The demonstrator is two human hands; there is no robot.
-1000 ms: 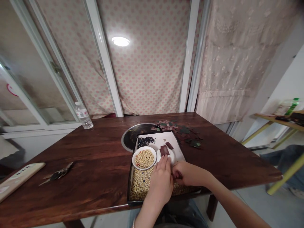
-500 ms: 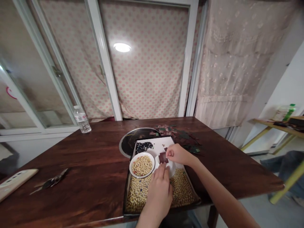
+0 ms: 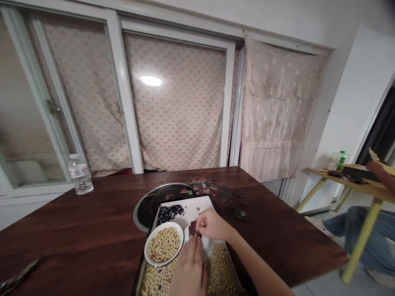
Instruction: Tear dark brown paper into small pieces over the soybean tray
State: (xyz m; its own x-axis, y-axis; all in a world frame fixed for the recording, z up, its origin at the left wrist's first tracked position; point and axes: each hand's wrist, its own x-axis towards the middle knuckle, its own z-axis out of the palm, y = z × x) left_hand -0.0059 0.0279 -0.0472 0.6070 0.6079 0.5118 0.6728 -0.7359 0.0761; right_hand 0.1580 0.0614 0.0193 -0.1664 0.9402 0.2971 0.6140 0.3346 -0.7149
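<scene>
Patterned curtains hang behind sliding windows, and below them a dark wooden table (image 3: 92, 230) fills my view. A bottle (image 3: 79, 174) stands at its far left corner. A tray (image 3: 139, 274) sits in front of me, its near half spread with loose pale beans (image 3: 222, 267) and a small heap of black beans (image 3: 169, 212) on the white sheet at its far end. Beyond it lie a round dark plate (image 3: 145, 203) and a scatter of coloured scraps (image 3: 216, 191). Inside the tray, a bowl (image 3: 147, 251) of pale beans stands just left of a small white dish (image 3: 208, 250).

My right hand (image 3: 211, 225) is over the far rim of that dish, with its fingers curled into a pinch at the edge of a dark piece (image 3: 193, 227) that rests on the dish. I judge the pinch closed on the piece, though I cannot tell whether the piece is lifted clear. My left hand (image 3: 189, 269) lies flat and open with its fingers together. Its fingertips are at the near edge of the dish, beside the bowl, and it holds nothing.

The step in hand looks to me like handling this one piece at the dish while the left hand steadies things. A move from here calls for a light fingertip hold, since the piece is thin. It also calls for a path that stays clear of the bowl and of the loose beans below.
</scene>
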